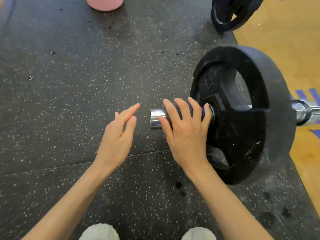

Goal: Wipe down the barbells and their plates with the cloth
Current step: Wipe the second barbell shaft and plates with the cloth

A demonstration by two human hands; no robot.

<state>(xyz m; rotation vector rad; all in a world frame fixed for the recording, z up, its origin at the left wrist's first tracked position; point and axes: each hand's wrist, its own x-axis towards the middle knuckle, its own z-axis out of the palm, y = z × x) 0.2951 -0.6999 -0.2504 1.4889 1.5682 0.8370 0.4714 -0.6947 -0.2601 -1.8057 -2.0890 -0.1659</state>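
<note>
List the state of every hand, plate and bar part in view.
left hand: open, touching nothing
right hand: fingers laid over the collar
collar: on the sleeve, against the plate
plate: upright on the bar
sleeve end: bare
second plate: apart, at the mat's edge

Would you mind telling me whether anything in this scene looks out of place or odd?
For a wiping job, no cloth is in view: the left hand is open and empty, and the right hand rests on the collar of the barbell sleeve. Dark spots mark the mat.
</note>
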